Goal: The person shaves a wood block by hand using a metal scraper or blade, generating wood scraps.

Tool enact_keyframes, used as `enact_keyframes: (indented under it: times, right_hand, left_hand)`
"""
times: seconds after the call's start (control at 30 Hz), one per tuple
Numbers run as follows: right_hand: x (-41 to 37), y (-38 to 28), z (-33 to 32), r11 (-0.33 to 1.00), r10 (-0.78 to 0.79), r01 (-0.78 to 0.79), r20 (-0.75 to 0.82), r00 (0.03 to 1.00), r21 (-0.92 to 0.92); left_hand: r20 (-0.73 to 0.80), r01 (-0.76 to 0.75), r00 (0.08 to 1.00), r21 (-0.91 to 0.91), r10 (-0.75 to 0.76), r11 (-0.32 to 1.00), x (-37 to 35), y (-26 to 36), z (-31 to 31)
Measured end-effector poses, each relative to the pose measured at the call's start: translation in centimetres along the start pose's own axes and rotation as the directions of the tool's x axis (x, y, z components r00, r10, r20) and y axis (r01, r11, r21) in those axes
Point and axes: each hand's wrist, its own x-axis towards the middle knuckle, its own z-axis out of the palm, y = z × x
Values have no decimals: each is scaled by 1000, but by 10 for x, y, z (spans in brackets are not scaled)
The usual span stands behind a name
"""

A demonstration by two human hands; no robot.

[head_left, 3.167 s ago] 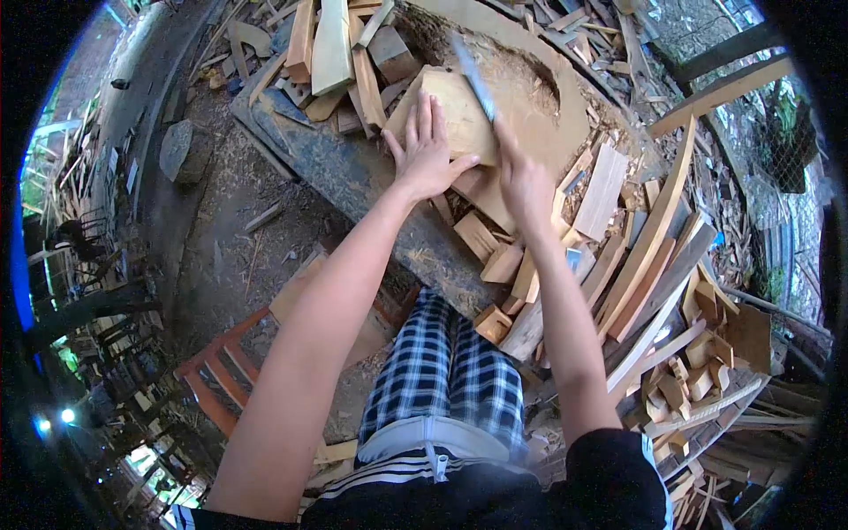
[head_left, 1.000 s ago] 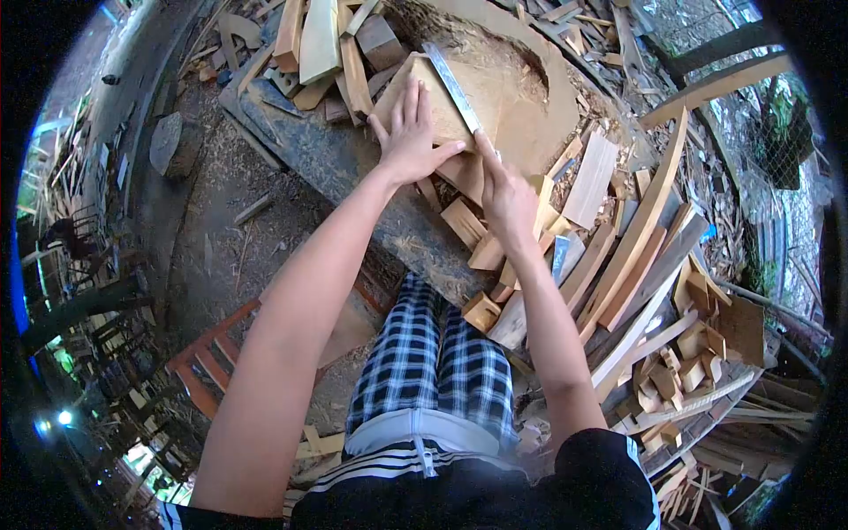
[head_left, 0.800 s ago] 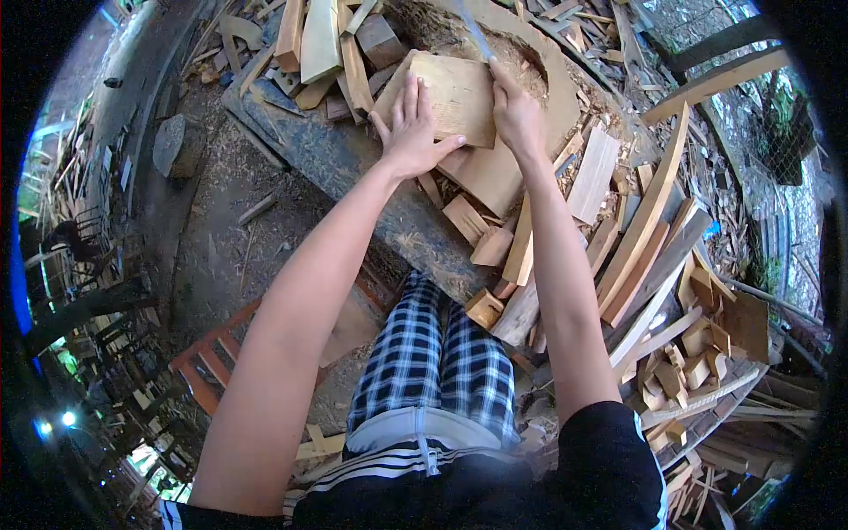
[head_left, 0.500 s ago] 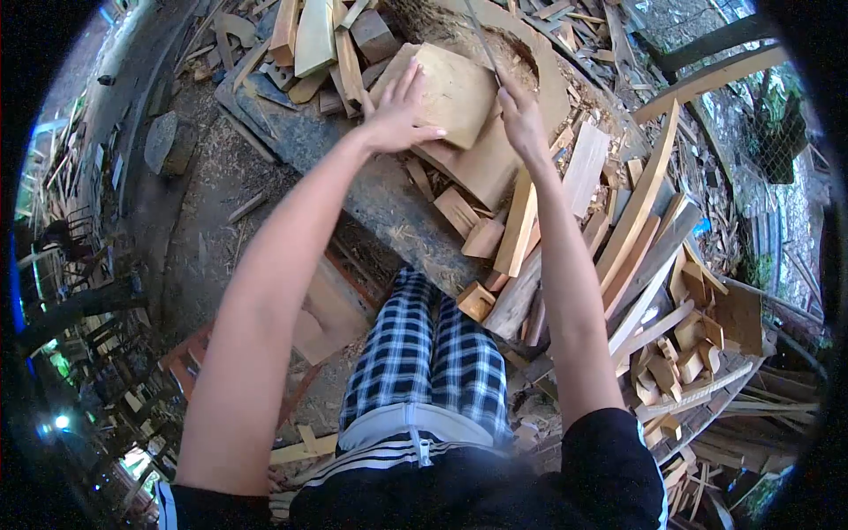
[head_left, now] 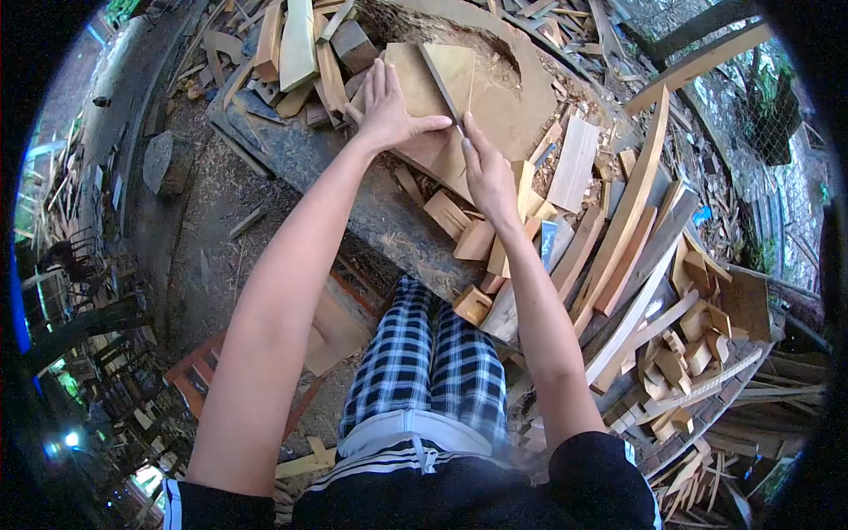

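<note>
My left hand (head_left: 390,117) lies on a pale wooden block (head_left: 455,66), its fingers stretched along the left side and its thumb out over the top face. In my right hand (head_left: 488,172) is a long, narrow, flat metal tool (head_left: 433,75), its handle end hidden in the closed fingers. The tool slants across the block's top, pointing away from me. Beneath the block, a wider wooden slab (head_left: 521,115) with a rough hollow spreads over the dark workbench (head_left: 305,141).
Offcuts and a pale flat strip (head_left: 574,163) lie right of the slab. Long curved pieces (head_left: 632,216) lean beyond my right forearm, near a heap of small cut pieces (head_left: 693,340). Several sticks (head_left: 300,44) stand at the back left. A stump (head_left: 168,163) sits on the floor at left.
My right hand has moved left and toward me, bringing the tool from beyond the block's right side onto its top. The block has turned a little under my left hand.
</note>
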Motion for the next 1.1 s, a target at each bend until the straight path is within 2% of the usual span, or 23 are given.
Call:
enact_keyframes:
  times: [0.03, 0.07, 0.1, 0.17, 0.2, 0.3, 0.33, 0.37, 0.43, 0.47, 0.53, 0.57, 0.63, 0.67, 0.7, 0.77, 0.83, 0.87, 0.9, 0.97, 1.03, 1.1]
  right_hand:
    - [-1, -6, -2, 993, 47, -43, 30, 998, -108]
    - [0, 1, 2, 973, -50, 36, -56, 997, -229]
    - [-1, 2, 3, 973, -53, 38, -59, 997, -229]
    - [-3, 5, 2, 879, -130, 81, -72, 989, -470]
    - [-2, 11, 6, 870, -246, 156, -138, 959, -467]
    - [2, 15, 2, 823, -274, 193, -75, 959, -535]
    - [4, 10, -2, 787, -242, 175, -34, 970, -592]
    - [15, 4, -8, 786, -243, 180, -28, 970, -592]
    - [55, -1, -16, 770, -119, 69, -37, 992, -634]
    - [76, 4, -15, 770, -119, 71, -33, 992, -634]
    - [110, 13, -11, 857, -235, 108, -194, 952, -504]
    - [109, 20, -9, 857, -238, 110, -198, 951, -503]
    - [82, 25, -8, 827, -444, 292, -241, 863, -480]
    - [52, 2, -10, 762, -144, 80, -48, 988, -643]
    - [30, 4, -4, 771, -245, 180, -23, 969, -611]
    - [20, 12, 5, 760, -327, 241, -34, 944, -604]
    - [54, 8, -2, 803, -185, 140, -19, 983, -580]
    - [74, 10, -3, 809, -260, 153, -112, 959, -567]
    - [85, 12, -2, 810, -259, 150, -116, 959, -567]
    - [98, 16, 1, 832, -417, 270, -225, 881, -484]
    - [61, 8, 2, 813, -212, 126, -87, 973, -569]
    - [27, 9, 8, 848, -277, 208, -73, 958, -488]
  left_hand:
    - [2, 4, 1000, 4, -4, 1000, -2, -1, 0]
    - [20, 14, 1000, 74, -15, 997, -3, -1, 2]
    - [37, 18, 999, 140, -24, 990, -2, 1, 1]
    - [60, 8, 998, 65, -12, 998, 1, -1, -5]
    - [85, 8, 996, -8, -8, 1000, 1, -5, -5]
    - [32, -54, 998, 12, 54, 998, -2, -12, 1]
    - [75, -2, 997, 90, -5, 996, -2, -11, 0]
    - [74, 4, 997, 89, -11, 996, -2, -9, -1]
    - [103, 16, 994, 78, -24, 997, -2, -8, -2]
    - [104, 15, 994, 80, -23, 997, -2, -8, -3]
    - [104, 19, 994, 78, -27, 997, -4, -7, -3]
    - [104, 22, 994, 71, -29, 997, -4, -7, -3]
    - [107, 28, 994, 71, -35, 997, -6, -4, -4]
    - [115, 39, 992, 70, -47, 997, -5, -4, -4]
    - [110, 50, 992, 66, -57, 997, -3, -4, -5]
    - [102, 36, 994, 63, -43, 997, -7, -3, -5]
    - [113, 43, 992, 62, -49, 997, -9, -4, -5]
    - [105, 37, 993, 69, -44, 997, -9, -3, -5]
    - [94, 28, 995, 76, -35, 997, -8, -2, -6]
    - [107, 29, 994, 83, -38, 996, -6, -1, -6]
    - [86, 24, 996, 93, -32, 995, -7, -4, -2]
    - [83, 41, 995, 94, -49, 995, -6, -3, -4]
